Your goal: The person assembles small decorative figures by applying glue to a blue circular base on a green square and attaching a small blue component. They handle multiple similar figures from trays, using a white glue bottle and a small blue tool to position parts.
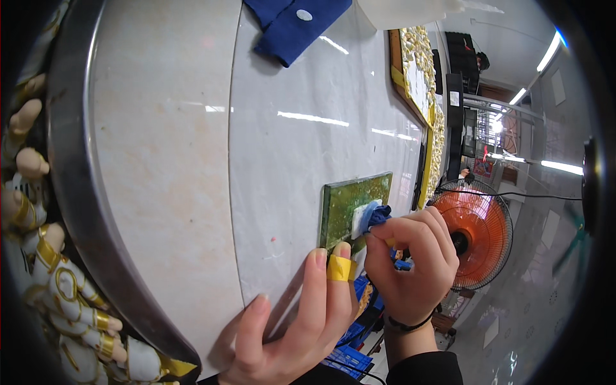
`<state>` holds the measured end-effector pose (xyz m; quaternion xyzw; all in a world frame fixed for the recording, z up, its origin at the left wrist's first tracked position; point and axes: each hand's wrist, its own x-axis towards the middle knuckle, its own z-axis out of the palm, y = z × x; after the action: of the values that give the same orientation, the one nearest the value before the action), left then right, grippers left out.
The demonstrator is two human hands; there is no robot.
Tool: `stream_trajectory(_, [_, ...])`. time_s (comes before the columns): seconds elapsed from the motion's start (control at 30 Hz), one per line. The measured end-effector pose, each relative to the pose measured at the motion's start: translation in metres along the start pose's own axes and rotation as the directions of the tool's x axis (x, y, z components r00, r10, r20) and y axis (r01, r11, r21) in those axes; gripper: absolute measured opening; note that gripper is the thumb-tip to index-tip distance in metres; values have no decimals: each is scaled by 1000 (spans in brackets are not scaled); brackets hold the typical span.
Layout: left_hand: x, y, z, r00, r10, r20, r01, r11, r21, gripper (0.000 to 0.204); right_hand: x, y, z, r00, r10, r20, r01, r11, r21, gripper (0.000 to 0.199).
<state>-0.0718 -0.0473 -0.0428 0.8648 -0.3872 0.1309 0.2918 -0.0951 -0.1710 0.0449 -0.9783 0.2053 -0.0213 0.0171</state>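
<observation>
A green rectangular slab with a glossy, speckled surface lies on the white tabletop. On it sits a small white and light-blue patch. My right hand is closed in a pinch on a crumpled dark blue piece, which touches the patch; its exact kind cannot be made out. A dark band circles the right wrist. My left hand has its fingers stretched apart, two fingertips at the near edge of the slab. Yellow tape wraps one left finger.
White and gold figurines line the left beyond the metal table edge. Dark blue cloth lies at the top. Trays of small gold-trimmed pieces stand at right, near an orange fan and blue crates.
</observation>
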Motion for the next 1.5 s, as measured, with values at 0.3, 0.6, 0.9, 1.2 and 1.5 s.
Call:
stream_trajectory(0.3, [1,-7,7,994,78,-76,-77,997,16,12,-1,5,5,994,-104,17,104,994,-40,26])
stream_trajectory(0.6, [3,-7,9,992,52,-117,-48,998,31,16,-3,9,5,993,-115,24,116,991,-73,24])
stream_trajectory(0.9, [2,-15,-4,992,125,23,-125,992,-7,11,3,10,6,986,-167,17,167,981,-103,24])
stream_trajectory(1.2, [3,-9,-10,996,52,69,-46,995,-84,16,6,12,5,991,-128,29,125,987,101,26])
stream_trajectory(1.5, [3,-2,4,997,-19,-77,13,996,-86,13,10,7,-1,993,-122,12,120,989,89,26])
